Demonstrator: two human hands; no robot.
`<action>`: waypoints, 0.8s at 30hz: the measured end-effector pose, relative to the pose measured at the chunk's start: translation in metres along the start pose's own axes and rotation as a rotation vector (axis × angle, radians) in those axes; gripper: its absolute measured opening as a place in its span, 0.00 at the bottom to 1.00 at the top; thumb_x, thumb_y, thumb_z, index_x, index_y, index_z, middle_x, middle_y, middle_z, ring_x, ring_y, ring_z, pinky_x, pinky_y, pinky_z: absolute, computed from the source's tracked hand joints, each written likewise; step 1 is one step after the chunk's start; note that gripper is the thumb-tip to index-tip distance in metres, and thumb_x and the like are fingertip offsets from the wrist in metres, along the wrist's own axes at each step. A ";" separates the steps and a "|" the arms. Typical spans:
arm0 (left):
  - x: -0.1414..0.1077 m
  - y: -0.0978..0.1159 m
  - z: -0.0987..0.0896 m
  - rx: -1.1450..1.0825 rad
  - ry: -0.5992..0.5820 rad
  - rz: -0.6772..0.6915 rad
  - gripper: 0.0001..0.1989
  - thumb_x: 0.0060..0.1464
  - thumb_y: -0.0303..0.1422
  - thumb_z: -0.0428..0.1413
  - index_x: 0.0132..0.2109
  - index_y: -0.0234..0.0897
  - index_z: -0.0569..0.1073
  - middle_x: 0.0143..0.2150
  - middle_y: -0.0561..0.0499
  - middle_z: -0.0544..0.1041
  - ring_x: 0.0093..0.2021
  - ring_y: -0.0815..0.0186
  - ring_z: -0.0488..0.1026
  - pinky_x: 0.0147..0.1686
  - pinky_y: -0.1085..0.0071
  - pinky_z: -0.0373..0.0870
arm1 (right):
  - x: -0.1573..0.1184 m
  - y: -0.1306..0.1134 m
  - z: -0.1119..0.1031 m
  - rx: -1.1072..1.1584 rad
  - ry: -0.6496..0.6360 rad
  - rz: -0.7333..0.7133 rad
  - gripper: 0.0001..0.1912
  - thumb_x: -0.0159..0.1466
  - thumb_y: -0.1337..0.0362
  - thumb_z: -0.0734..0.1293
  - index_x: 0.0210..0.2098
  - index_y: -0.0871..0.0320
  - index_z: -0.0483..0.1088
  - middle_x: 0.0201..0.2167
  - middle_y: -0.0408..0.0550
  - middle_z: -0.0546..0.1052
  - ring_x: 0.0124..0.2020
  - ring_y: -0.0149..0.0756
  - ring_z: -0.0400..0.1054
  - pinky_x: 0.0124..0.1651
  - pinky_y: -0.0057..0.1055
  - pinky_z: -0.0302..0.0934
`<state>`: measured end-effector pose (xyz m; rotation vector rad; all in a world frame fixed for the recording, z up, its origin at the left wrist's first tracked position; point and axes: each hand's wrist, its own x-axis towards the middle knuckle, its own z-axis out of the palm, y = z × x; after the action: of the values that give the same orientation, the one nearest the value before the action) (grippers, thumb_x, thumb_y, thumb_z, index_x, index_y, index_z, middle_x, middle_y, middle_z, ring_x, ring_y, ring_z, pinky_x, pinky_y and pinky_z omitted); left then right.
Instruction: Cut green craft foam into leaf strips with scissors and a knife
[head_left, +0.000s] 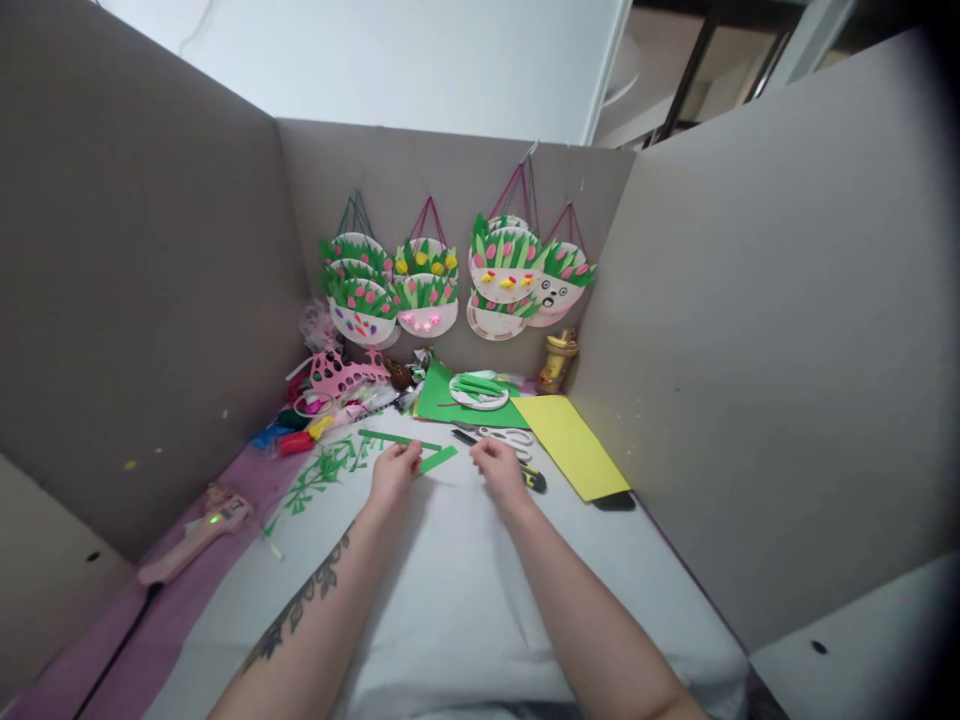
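My left hand [396, 472] is closed on a green paper strip [437, 460] that sticks out to the right of its fingers. Another long green strip [381, 436] lies across the top of that hand's fingertips. My right hand [496, 467] has its fingers pinched together beside the white-handled scissors [517, 436]; whatever it may hold is too small to make out. A black and yellow cutter [535, 478] lies just right of it. Small green paper scraps [322, 472] are scattered left of my left hand.
Behind the hands, a white plate [493, 402] of green strips rests on green sheets [431, 400]. Yellow paper [574, 445] lies right. Pink glue gun [196, 540] is at left, craft supplies [296, 441] back left. Decorated paper-plate baskets [365, 325] hang on the grey back panel [450, 170].
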<state>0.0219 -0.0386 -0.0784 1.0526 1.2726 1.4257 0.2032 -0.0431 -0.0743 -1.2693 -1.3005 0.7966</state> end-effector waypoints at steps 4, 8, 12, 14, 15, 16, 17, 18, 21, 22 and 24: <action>-0.003 -0.002 -0.004 -0.071 -0.001 0.002 0.21 0.38 0.49 0.61 0.24 0.34 0.67 0.19 0.56 0.67 0.22 0.72 0.63 0.24 0.74 0.60 | 0.031 0.013 -0.045 -0.627 0.141 -0.145 0.13 0.59 0.64 0.58 0.30 0.59 0.73 0.31 0.49 0.76 0.35 0.36 0.66 0.37 0.29 0.57; -0.015 -0.003 0.004 -0.122 -0.110 -0.021 0.20 0.37 0.47 0.62 0.25 0.34 0.67 0.21 0.54 0.69 0.22 0.71 0.65 0.26 0.73 0.63 | 0.048 0.029 -0.068 -1.101 -0.051 -0.035 0.14 0.60 0.63 0.61 0.42 0.57 0.75 0.41 0.55 0.75 0.42 0.40 0.66 0.40 0.30 0.57; -0.018 -0.002 0.006 -0.139 -0.138 -0.034 0.20 0.38 0.46 0.62 0.26 0.35 0.66 0.22 0.55 0.68 0.22 0.72 0.65 0.26 0.73 0.64 | 0.052 0.039 -0.074 -1.116 -0.094 -0.007 0.14 0.59 0.62 0.64 0.43 0.53 0.75 0.38 0.53 0.76 0.41 0.41 0.67 0.38 0.30 0.57; -0.017 -0.001 0.004 -0.135 -0.136 -0.035 0.20 0.38 0.46 0.62 0.26 0.34 0.66 0.21 0.55 0.68 0.22 0.72 0.65 0.26 0.74 0.64 | 0.053 0.041 -0.076 -1.118 -0.090 0.004 0.16 0.59 0.63 0.64 0.45 0.50 0.75 0.35 0.51 0.76 0.39 0.39 0.67 0.39 0.30 0.57; -0.016 -0.001 0.003 -0.132 -0.135 -0.036 0.20 0.38 0.46 0.62 0.26 0.34 0.66 0.21 0.55 0.68 0.22 0.72 0.65 0.26 0.74 0.64 | 0.054 0.042 -0.078 -1.120 -0.086 0.006 0.17 0.58 0.64 0.64 0.47 0.50 0.74 0.36 0.51 0.76 0.39 0.38 0.67 0.40 0.30 0.57; -0.016 -0.001 0.002 -0.129 -0.133 -0.038 0.20 0.38 0.46 0.62 0.26 0.34 0.66 0.21 0.55 0.68 0.22 0.72 0.65 0.26 0.74 0.64 | 0.054 0.042 -0.079 -1.122 -0.085 0.004 0.18 0.58 0.64 0.65 0.48 0.49 0.73 0.36 0.51 0.75 0.39 0.37 0.67 0.41 0.30 0.57; -0.015 -0.002 0.001 -0.128 -0.130 -0.039 0.20 0.38 0.46 0.62 0.26 0.34 0.66 0.21 0.55 0.68 0.22 0.72 0.65 0.26 0.74 0.64 | 0.053 0.042 -0.079 -1.129 -0.085 -0.002 0.18 0.58 0.64 0.65 0.48 0.49 0.73 0.38 0.51 0.75 0.39 0.37 0.67 0.42 0.30 0.56; -0.015 -0.002 0.001 -0.128 -0.126 -0.041 0.20 0.38 0.46 0.62 0.26 0.34 0.66 0.21 0.55 0.68 0.22 0.72 0.65 0.25 0.74 0.64 | 0.053 0.041 -0.079 -1.138 -0.085 -0.010 0.18 0.58 0.64 0.66 0.48 0.50 0.73 0.40 0.52 0.75 0.41 0.38 0.66 0.43 0.30 0.56; -0.014 -0.003 0.001 -0.134 -0.116 -0.045 0.19 0.37 0.44 0.63 0.27 0.34 0.67 0.21 0.55 0.68 0.21 0.72 0.65 0.25 0.74 0.63 | 0.049 0.038 -0.078 -1.180 -0.070 -0.027 0.19 0.57 0.67 0.65 0.48 0.54 0.73 0.43 0.55 0.73 0.44 0.42 0.64 0.44 0.33 0.55; -0.014 -0.003 0.001 -0.139 -0.113 -0.046 0.19 0.36 0.44 0.63 0.27 0.34 0.67 0.22 0.55 0.69 0.22 0.72 0.65 0.25 0.74 0.63 | 0.047 0.037 -0.078 -1.196 -0.050 -0.029 0.18 0.57 0.68 0.65 0.47 0.56 0.73 0.43 0.57 0.73 0.45 0.43 0.63 0.44 0.33 0.55; -0.014 -0.002 0.000 -0.152 -0.102 -0.043 0.19 0.36 0.44 0.64 0.28 0.34 0.67 0.22 0.55 0.69 0.22 0.72 0.66 0.26 0.74 0.64 | 0.043 0.033 -0.078 -1.219 0.015 -0.028 0.17 0.56 0.67 0.65 0.46 0.59 0.74 0.41 0.58 0.73 0.45 0.44 0.63 0.44 0.34 0.55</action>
<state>0.0252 -0.0522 -0.0806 0.9775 1.0896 1.3952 0.2930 -0.0120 -0.0813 -2.1466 -1.8547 -0.1422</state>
